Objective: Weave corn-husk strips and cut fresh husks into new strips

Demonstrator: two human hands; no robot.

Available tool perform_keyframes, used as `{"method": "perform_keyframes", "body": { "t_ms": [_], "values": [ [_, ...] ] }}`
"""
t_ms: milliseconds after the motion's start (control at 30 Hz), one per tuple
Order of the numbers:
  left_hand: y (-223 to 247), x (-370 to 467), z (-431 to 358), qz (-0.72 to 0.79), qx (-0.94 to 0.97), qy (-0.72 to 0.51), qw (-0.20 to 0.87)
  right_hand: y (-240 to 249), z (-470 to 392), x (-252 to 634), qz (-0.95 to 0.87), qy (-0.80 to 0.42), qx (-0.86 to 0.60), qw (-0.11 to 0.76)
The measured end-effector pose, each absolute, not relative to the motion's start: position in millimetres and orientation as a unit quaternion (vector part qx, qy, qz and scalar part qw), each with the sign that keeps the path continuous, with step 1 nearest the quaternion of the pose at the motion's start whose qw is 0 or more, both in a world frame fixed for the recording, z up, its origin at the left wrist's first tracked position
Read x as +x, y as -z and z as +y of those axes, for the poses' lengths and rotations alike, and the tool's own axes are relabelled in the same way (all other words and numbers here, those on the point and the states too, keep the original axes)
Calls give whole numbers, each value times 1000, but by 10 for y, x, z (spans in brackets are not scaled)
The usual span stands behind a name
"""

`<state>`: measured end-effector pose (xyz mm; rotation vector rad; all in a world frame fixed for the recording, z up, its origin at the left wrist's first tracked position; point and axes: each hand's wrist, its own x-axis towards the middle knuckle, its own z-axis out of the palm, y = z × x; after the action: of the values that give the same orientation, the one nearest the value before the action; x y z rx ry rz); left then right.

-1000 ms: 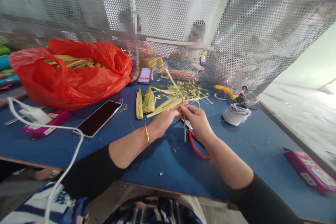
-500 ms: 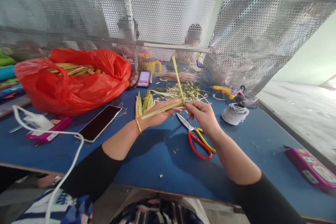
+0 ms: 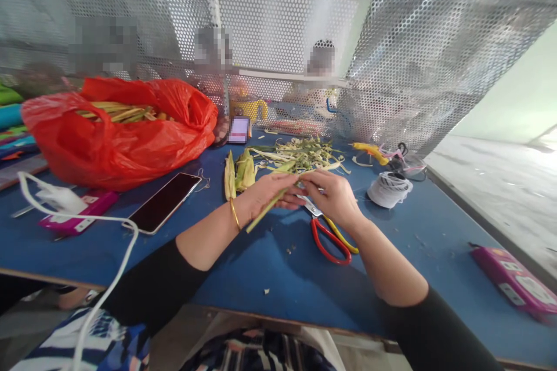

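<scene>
My left hand [image 3: 275, 190] is closed around a narrow pale green strip of plant leaf [image 3: 264, 213]. The strip's tail slants down past the palm toward my wrist. My right hand [image 3: 331, 194] meets the left at the fingertips, pinching the strip's other end, which the fingers partly hide. Just below the hands lie scissors [image 3: 331, 237] with one red and one yellow handle, their blades partly covered by the right hand. Folded green-yellow husk pieces [image 3: 245, 171] rest left of my hands, and a pile of shredded green strips [image 3: 307, 153] lies behind them.
A red plastic bag [image 3: 130, 151] of dried strips stands at the left. Near it are a black phone [image 3: 163, 203] and a white cable [image 3: 126, 266]. White cord [image 3: 389, 190] and a purple box [image 3: 516, 281] lie right. A perforated metal screen [image 3: 282, 29] borders the back.
The strip's end that stuck up above my hands no longer stands there. Its tail has swung down off the left wrist, and my right hand has turned in closer over the left fingers.
</scene>
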<state>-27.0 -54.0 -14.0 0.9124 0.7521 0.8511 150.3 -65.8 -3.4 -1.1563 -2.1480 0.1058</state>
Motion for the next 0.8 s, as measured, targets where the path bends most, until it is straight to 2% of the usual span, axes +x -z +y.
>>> {"method": "perform_keyframes", "body": {
  "t_ms": [100,300,433,533,600,733,800],
  "values": [
    [171,-207,-575,398,395,-398,726,66,-669,1492,-858,33,-432,276],
    [123,-199,-571,409,349,-445,716,121,-685,1471,-842,48,-458,282],
    [116,-194,-581,440,368,-460,678,95,-735,1441,-824,85,-437,350],
    [118,-157,-651,455,454,-402,652,57,-765,1414,-780,108,-463,407],
    [130,-111,-726,452,526,-341,635,53,-760,1395,-768,39,-494,406],
    [200,-22,-849,430,604,-259,619,84,-715,1362,-732,-257,-507,375],
    [242,-11,-853,441,608,-236,616,78,-716,1347,-699,-336,-489,398]
  ]
}}
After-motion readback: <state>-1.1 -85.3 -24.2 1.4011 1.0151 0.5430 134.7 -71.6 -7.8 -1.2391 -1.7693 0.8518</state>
